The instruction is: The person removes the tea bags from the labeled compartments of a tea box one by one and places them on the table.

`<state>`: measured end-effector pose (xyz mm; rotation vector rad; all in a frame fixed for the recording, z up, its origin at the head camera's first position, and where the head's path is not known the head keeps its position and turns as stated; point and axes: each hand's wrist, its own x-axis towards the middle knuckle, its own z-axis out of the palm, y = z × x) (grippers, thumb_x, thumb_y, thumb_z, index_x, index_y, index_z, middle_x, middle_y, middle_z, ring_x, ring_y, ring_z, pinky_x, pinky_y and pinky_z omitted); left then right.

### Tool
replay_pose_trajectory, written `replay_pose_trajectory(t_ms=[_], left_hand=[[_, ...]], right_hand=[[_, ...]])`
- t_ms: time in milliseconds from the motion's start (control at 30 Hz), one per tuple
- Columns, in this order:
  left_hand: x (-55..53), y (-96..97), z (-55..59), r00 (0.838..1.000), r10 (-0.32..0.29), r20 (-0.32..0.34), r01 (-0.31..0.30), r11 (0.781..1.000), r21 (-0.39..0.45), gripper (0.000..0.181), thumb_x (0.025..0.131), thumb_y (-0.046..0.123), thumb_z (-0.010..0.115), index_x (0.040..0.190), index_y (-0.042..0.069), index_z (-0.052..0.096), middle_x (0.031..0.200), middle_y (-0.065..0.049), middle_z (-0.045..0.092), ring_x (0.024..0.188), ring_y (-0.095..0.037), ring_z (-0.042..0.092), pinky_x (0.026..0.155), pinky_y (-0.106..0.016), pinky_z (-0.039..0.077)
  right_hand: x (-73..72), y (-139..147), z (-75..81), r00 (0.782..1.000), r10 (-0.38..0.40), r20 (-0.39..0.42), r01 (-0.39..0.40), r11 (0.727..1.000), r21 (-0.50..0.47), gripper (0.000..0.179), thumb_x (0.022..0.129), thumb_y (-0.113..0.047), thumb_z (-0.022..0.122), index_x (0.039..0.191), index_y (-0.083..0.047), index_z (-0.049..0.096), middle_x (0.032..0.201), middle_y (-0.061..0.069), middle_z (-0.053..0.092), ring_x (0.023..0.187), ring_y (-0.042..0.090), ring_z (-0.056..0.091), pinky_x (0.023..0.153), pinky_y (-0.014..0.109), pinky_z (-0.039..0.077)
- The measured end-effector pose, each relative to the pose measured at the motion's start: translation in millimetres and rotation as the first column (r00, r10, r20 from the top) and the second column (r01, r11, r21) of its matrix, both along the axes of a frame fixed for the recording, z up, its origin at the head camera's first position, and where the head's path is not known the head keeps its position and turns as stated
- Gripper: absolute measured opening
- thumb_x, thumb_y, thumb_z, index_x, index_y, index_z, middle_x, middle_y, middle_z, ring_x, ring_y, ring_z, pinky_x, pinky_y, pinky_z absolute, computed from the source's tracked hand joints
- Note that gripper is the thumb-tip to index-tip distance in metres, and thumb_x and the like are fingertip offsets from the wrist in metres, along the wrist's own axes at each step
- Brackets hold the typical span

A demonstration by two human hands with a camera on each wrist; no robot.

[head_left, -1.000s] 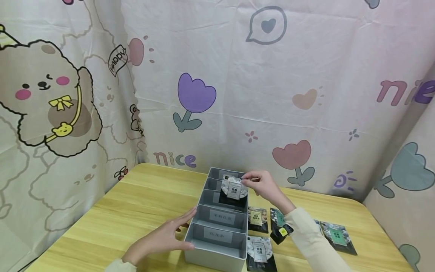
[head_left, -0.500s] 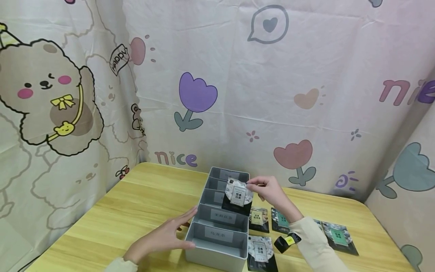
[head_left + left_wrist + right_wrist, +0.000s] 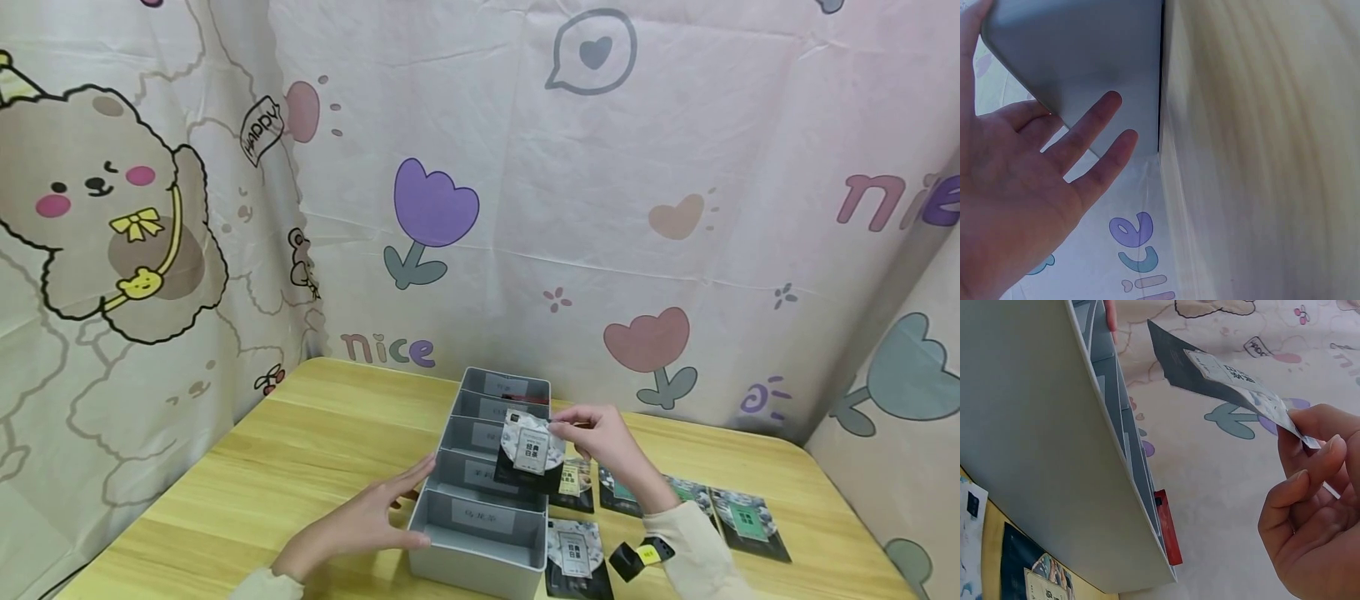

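My right hand (image 3: 600,437) pinches a black-and-white tea packet (image 3: 529,450) by its upper corner, above the middle compartments of a grey divided box (image 3: 480,571). In the right wrist view the packet tilts in the air above the box rim, between thumb and forefinger. My left hand (image 3: 360,517) rests against the box's left side, fingers spread and fairly straight, the thumb near the front corner. The left wrist view shows those fingers along the outer wall. A red packet (image 3: 1169,528) sticks up from a compartment towards the far end.
To the right of the box lie more tea packets: one with a white label (image 3: 576,557), one yellow-labelled (image 3: 577,483) and several green-labelled ones (image 3: 746,518). Paper labels (image 3: 480,518) mark the compartments. A printed curtain (image 3: 510,167) hangs behind the wooden table (image 3: 300,433).
My right hand has drawn the tea packet nearer and slightly right, from over the farther compartments to the middle ones, uncovering the red packet. The left hand stays in place.
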<state>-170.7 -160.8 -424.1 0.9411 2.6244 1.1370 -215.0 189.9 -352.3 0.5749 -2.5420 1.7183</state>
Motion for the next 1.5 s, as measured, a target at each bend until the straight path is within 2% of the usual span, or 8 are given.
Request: replay_pose_trajectory(t_ms=[333,533,767,867,1167,1500], left_hand=[[-0.7,1.6,0.1,1.000,-0.002,0.000,0.002,1.000,0.001,0.096,0.081,0.046,0.074,0.154,0.009,0.023,0.156,-0.017,0.021,0.133,-0.049,0.031,0.096,-0.069,0.035],[-0.9,1.7,-0.1,1.000,-0.002,-0.001,0.002,1.000,-0.001,0.096,0.081,0.045,0.074,0.154,0.010,0.023,0.155,-0.018,0.021,0.133,-0.049,0.032,0.095,-0.068,0.036],[-1.1,2.8,-2.3,1.000,-0.019,0.018,0.019,1.000,0.007,0.095,0.082,0.042,0.074,0.155,0.011,0.021,0.156,-0.019,0.020,0.132,-0.052,0.030,0.094,-0.071,0.034],[-0.2,2.7,-2.1,1.000,-0.008,0.013,0.008,1.000,0.003,0.096,0.081,0.042,0.075,0.155,0.013,0.022,0.155,-0.019,0.021,0.132,-0.052,0.031,0.094,-0.071,0.034],[1.4,1.5,0.8,1.000,0.005,-0.003,-0.005,1.000,-0.003,0.095,0.081,0.041,0.076,0.155,0.015,0.022,0.155,-0.016,0.023,0.132,-0.050,0.032,0.095,-0.070,0.035],[-0.7,1.7,0.1,1.000,0.000,0.001,0.000,1.000,0.002,0.094,0.082,0.041,0.075,0.155,0.014,0.022,0.155,-0.019,0.023,0.132,-0.050,0.031,0.095,-0.072,0.033]], right_hand=[[10.5,8,-8.3,1.000,0.002,0.012,-0.002,0.999,-0.047,0.020,0.092,-0.012,0.066,0.100,0.006,0.069,0.075,0.006,0.059,0.046,0.010,0.037,0.045,0.024,0.038],[15.3,14,-14.6,1.000,-0.002,-0.002,0.002,0.999,-0.052,0.021,0.092,-0.012,0.066,0.102,0.005,0.071,0.067,0.004,0.057,0.045,0.008,0.037,0.044,0.023,0.037],[20.8,18,-23.4,0.999,-0.009,0.040,0.013,0.996,-0.091,0.024,0.092,-0.010,0.066,0.106,0.008,0.070,0.070,0.001,0.060,0.045,0.006,0.037,0.045,0.024,0.038],[22.2,17,-23.6,0.998,-0.021,0.057,0.027,0.994,-0.103,0.024,0.091,-0.011,0.067,0.106,0.008,0.070,0.072,0.002,0.061,0.046,0.007,0.038,0.046,0.023,0.038],[21.9,14,-22.5,0.998,-0.022,0.053,0.025,0.997,-0.071,0.021,0.089,-0.015,0.071,0.099,0.004,0.073,0.074,0.006,0.065,0.045,0.007,0.039,0.043,0.024,0.040],[25.7,36,-25.4,0.993,-0.057,0.104,0.061,0.998,-0.034,0.022,0.088,-0.015,0.071,0.099,0.004,0.072,0.066,0.002,0.059,0.044,0.006,0.038,0.043,0.022,0.036]])
